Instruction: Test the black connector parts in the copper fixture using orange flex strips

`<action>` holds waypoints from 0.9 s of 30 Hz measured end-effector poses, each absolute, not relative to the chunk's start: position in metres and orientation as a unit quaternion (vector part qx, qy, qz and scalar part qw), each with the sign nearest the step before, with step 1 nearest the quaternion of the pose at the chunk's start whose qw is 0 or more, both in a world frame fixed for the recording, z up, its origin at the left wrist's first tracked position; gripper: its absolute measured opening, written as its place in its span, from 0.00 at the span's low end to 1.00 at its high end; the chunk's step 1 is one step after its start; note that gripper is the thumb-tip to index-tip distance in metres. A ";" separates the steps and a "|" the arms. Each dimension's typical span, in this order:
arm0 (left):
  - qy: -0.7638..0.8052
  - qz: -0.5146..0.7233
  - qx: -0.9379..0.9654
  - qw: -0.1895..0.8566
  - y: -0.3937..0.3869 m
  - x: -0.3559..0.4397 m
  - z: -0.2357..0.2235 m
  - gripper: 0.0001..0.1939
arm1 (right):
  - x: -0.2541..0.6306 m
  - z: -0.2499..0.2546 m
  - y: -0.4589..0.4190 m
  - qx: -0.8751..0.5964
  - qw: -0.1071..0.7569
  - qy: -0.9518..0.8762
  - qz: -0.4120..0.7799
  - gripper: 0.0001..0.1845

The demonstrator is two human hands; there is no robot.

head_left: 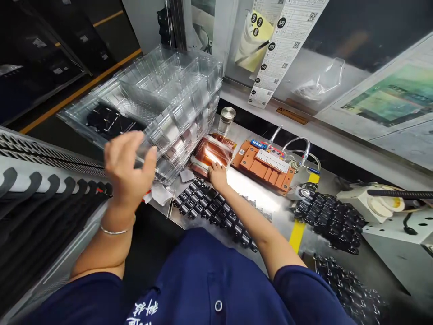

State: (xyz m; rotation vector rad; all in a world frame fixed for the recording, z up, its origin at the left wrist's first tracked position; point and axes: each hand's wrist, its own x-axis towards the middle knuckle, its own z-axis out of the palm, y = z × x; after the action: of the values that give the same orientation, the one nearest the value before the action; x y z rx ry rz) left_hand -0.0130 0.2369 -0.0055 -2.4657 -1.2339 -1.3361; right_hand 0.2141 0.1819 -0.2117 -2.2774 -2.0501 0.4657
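My left hand [130, 169] is raised at the front corner of a stack of clear plastic trays [189, 110], its fingers and thumb apart, with nothing seen between them. Black plastic parts [113, 122] lie in the near compartment of the top tray, slightly blurred. On the bench, my right hand [218, 177] reaches onto a pack of shiny copper-coloured film [216, 151]. Its fingers are bent together at the pack's near edge, and what lies under the fingertips is hidden. Rows of black ribbed parts [209, 203] spread beneath my right forearm.
An orange-brown fixture [265, 164] with hoses stands right of the film. A lidded glass jar [226, 119] is behind it. More black parts [326, 219] lie on the right, by a white machine [375, 203]. Label strips [284, 36] hang on the back panel.
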 end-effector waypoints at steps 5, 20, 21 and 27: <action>-0.450 -0.224 -0.821 -0.272 0.227 0.045 -0.113 0.14 | 0.226 -0.214 0.179 -0.733 0.052 -0.661 0.155 0.29; -0.594 -0.168 -0.562 -0.550 0.261 0.088 -0.186 0.13 | 0.255 -0.192 0.153 -0.701 0.214 -0.639 0.233 0.18; -0.564 -0.184 -0.552 -0.586 0.259 0.090 -0.184 0.14 | 0.254 -0.186 0.151 -0.702 0.241 -0.627 0.236 0.19; -0.332 -0.242 -0.734 -0.541 0.235 0.107 -0.151 0.12 | 0.249 -0.127 0.147 -0.723 0.373 -0.526 0.247 0.12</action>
State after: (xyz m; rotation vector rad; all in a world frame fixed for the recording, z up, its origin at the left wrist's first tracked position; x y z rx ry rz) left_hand 0.1074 0.2352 -0.1514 -3.7390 -1.6915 -1.2321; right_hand 0.2488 0.1472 -0.1273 -1.8528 -1.3478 0.6333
